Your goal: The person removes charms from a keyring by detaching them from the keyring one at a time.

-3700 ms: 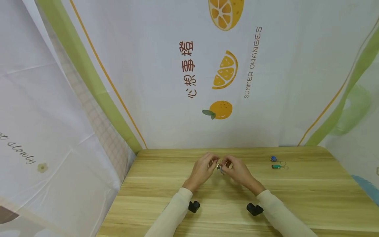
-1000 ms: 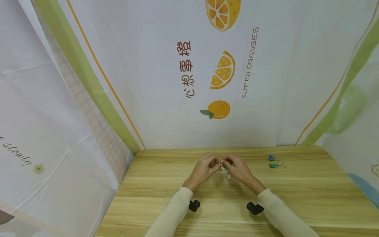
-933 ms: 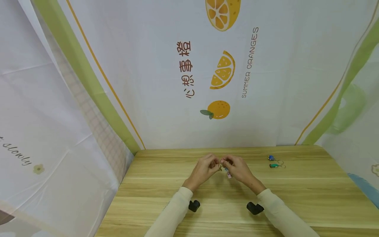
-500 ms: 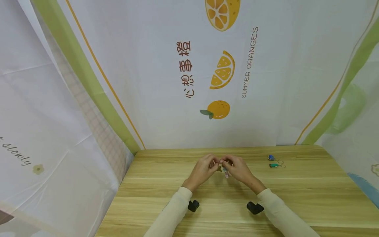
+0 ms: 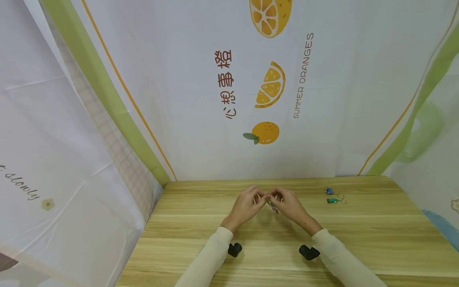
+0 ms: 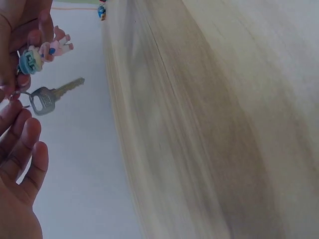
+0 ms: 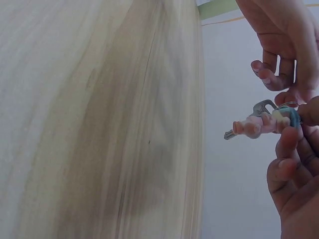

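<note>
Both hands meet over the middle of the table, fingertips almost together. My right hand (image 5: pixel 287 203) pinches the ring end of a keychain with a small pink figure (image 6: pixel 56 50) in a teal hat. Thumb and fingers of my left hand (image 5: pixel 246 205) pinch at the thin metal ring (image 6: pixel 25 93). A silver key (image 6: pixel 46 101) with a wide looped head hangs at that ring, its blade pointing away from the fingers. In the right wrist view the figure (image 7: pixel 259 124) partly covers the key. The fingertips hide part of the ring.
A blue figure keychain (image 5: pixel 329 191) and a green keychain (image 5: pixel 332 201), each with a ring, lie at the right on the wooden table (image 5: pixel 193 251). Black camera mounts (image 5: pixel 235 250) sit at the wrists. A white printed cloth (image 5: pixel 201 151) hangs behind the table's far edge.
The hands have stayed nearly in place while the fingertips shifted closer around the ring. The key and pink figure have swung and turned slightly; the key now shows less below the left fingers.
</note>
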The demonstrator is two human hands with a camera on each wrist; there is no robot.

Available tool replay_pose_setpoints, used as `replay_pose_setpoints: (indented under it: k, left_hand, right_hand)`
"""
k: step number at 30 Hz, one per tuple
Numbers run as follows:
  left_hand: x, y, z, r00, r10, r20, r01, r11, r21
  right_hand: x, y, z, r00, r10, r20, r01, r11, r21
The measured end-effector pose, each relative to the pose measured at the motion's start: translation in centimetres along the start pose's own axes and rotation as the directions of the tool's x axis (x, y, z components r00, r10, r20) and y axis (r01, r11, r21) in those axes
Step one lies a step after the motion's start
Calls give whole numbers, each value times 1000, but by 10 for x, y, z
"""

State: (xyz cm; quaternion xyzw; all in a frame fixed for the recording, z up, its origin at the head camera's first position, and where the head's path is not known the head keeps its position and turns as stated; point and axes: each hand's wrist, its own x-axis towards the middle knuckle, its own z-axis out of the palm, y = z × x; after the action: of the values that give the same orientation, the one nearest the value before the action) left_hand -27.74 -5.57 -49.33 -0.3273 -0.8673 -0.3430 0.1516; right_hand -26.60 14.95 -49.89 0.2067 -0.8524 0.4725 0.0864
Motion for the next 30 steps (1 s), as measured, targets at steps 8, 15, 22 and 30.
replay_pose_setpoints:
  k: [8,15,22,30]
  left_hand:
    - [1,2,-2,999,-28,25,27,1000,7]
    - [0,4,-3,999,-27,47,26,1000,9]
    - [0,4,-3,999,5,41,-6,1000,25]
    - [-1,-1,-3,1000,26,0,-26,999,47]
  right_hand:
    - [1,-1,2,999,-31,-32,29,998,-58]
    - [0,0,2,999,-35,-29,34,998,-59]
    - [0,-2,3,1000,4,-12,-5,998,-69]
    - [2,-4,2,999,43,-26,-46,993,-106]
